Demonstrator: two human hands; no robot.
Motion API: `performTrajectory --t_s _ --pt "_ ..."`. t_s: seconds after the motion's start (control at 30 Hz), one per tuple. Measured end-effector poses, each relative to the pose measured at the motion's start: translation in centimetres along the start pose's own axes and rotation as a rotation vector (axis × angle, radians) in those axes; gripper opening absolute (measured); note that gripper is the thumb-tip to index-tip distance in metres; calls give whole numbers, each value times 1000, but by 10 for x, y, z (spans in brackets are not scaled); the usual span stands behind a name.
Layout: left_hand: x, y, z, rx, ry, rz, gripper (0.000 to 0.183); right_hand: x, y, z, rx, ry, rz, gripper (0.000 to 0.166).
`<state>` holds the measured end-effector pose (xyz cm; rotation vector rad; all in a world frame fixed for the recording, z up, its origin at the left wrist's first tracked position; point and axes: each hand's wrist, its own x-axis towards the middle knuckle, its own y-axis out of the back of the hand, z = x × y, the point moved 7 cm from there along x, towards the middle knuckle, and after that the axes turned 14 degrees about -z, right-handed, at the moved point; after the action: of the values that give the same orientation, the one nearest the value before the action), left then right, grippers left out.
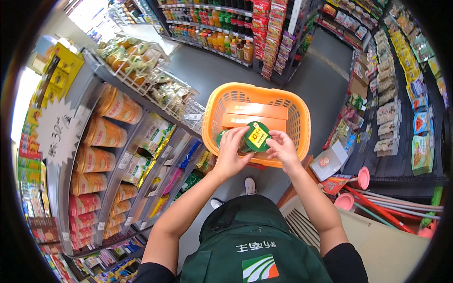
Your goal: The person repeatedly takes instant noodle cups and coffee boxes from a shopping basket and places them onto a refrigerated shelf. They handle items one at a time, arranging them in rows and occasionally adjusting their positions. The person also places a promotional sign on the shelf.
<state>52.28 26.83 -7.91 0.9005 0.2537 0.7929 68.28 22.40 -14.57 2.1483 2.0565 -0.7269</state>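
A round tub with a green lid (257, 136) and a yellow label with writing is tilted up over the orange plastic basket (299, 116). My left hand (235, 150) grips it around the side, fingers above and thumb below. At the lid's right edge, my right hand (285, 150) holds on with its thumb and fingertips. Inside the basket lie two orange boxes, the far box (256, 109) and the near box (253, 121). Another green item (220, 137) shows in part behind my left fingers. The rest of the basket's near side is hidden by my hands.
Shelves of orange paper cups (93, 159) stand close on my left, with bagged goods in a wire rack (141, 67) beyond. A drinks shelf (208, 28) is ahead. On the right are a hanging-snack rack (387, 106), plungers (361, 178) and a beige surface (382, 244).
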Motion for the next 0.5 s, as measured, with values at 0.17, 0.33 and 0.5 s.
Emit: performTrajectory --t_s 0.17,0.33,0.5 --pt "-35 77 20 -284 -200 326 91 -25 -70 -88 89 213 -273 30" --pt "-69 138 35 -1146 -173 380 93 -50 -156 -136 -15 444 -502 42" --pt "-123 175 34 -1267 -138 539 69 -58 -237 -137 46 422 -736 56"
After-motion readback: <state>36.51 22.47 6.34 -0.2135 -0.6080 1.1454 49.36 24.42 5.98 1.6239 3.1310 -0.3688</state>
